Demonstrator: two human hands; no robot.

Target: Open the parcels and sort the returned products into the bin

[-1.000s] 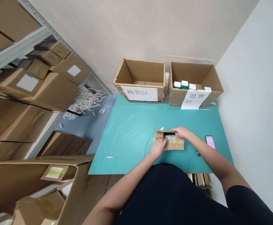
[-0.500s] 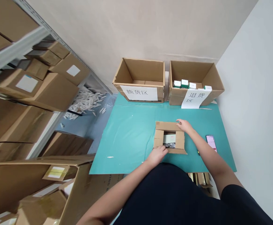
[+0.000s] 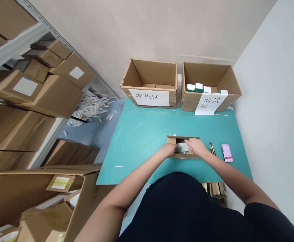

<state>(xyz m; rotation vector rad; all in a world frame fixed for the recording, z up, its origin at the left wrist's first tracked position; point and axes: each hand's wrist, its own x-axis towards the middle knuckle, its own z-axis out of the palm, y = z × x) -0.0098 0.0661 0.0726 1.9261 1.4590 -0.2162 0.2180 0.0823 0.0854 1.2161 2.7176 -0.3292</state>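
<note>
A small brown cardboard box point(image 3: 182, 155) lies open on the teal table point(image 3: 141, 141), its flaps spread. My left hand point(image 3: 167, 150) is closed on the box's left side. My right hand point(image 3: 196, 147) lies over the right side, its fingers curled down onto a pale packet point(image 3: 182, 147) inside. Below the packet something dark shows in the box; I cannot make it out.
A utility knife point(image 3: 211, 148) and a phone point(image 3: 226, 152) lie right of the box. Two open labelled cartons stand at the back: the left one point(image 3: 150, 84), and the right one point(image 3: 209, 84) with small green-and-white boxes. Shelved cartons point(image 3: 41, 90) and an open carton point(image 3: 36, 198) are at left.
The box's flaps were folded out wide, then both hands came together on the box, the right one reaching inside. The knife has come into view beside the phone.
</note>
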